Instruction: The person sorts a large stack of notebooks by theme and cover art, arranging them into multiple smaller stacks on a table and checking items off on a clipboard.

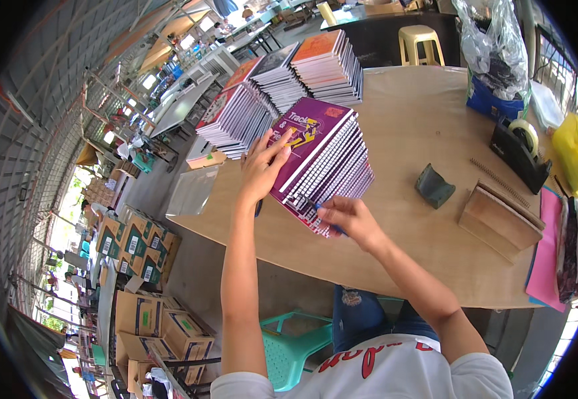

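Note:
A stack of purple spiral-bound notebooks [307,143] stands at the table's left edge, its coil-bound sides turned toward the right. Flat on the top cover lies my left hand [262,166], fingers spread, steadying the stack's near left side. My right hand [352,219] is closed around small blue-handled pliers [317,206]. Their metal tip meets the near end of the coil on an upper notebook; my fingers hide most of the handles. Behind stand more notebook stacks, with red covers [225,110], a dark cover [279,58] and orange covers [319,46].
On the right of the table [402,246] are a dark green curved holder [434,185], a brown cardboard piece [500,219], a loose coil [498,179] and a black tape dispenser [520,153]. A green plastic stool [295,349] stands below the table's front edge. Cardboard boxes [146,316] lie left.

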Available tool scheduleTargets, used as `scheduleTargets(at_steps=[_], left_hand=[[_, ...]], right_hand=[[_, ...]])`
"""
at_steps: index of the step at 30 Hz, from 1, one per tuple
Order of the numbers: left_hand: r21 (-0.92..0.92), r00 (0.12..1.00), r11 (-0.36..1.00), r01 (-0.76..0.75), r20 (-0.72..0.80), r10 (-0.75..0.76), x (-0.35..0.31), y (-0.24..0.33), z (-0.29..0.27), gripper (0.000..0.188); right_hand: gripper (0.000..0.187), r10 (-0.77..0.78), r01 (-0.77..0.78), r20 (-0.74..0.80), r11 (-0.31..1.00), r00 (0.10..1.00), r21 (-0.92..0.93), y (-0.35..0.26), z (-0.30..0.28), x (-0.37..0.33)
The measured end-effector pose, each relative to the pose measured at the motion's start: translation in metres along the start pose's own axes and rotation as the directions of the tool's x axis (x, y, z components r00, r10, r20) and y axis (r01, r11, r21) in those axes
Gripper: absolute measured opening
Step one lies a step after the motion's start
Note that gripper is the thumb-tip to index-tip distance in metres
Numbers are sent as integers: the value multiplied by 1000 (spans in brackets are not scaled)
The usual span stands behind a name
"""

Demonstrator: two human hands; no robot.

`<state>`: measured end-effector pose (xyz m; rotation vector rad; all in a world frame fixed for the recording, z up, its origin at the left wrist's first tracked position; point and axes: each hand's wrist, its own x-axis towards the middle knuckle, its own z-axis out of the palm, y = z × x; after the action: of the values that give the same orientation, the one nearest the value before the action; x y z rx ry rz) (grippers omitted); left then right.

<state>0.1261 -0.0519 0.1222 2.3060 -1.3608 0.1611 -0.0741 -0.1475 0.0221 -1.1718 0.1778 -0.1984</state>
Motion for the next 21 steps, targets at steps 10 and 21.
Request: scheduleTargets(at_steps=[10,21], left_hand=[[17,1000,1000,7,10,-7,1,3,-4,44],[17,1000,999,-29,-8,30,2,-3,-1,44]], right_hand=[[40,-761,387,-82,415,644,-824,21,21,-15],[32,-832,406,-116,381,543,-831,20,27,-13]])
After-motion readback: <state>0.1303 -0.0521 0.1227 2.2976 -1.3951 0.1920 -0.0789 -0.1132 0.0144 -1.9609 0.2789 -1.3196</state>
